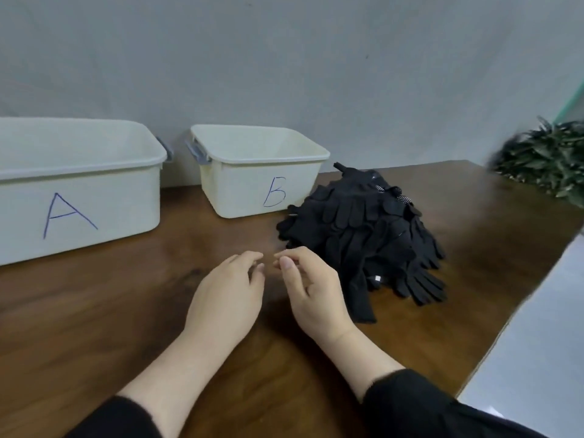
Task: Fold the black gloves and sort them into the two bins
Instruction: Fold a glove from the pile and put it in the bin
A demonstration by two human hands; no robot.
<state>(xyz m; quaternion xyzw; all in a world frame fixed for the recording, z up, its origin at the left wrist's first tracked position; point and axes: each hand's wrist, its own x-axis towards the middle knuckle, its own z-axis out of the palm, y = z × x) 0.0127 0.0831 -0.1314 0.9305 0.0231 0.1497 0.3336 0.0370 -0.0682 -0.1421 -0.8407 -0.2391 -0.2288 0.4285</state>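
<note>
well, on the desk bin a sits at the far left edge and bin b beside it, insides mostly hidden. black gloves lie heaped near b. left hand and right hand hover with loosely curled fingers, holding nothing.

head cam, looks fwd and down, close over table

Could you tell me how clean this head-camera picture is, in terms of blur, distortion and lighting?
Head view: wide-angle bending curves the table edge and bin A; the plant at the right edge is smeared; the glove pile is so dark its folds barely show; soft even light, faint shadows under both hands.
</note>
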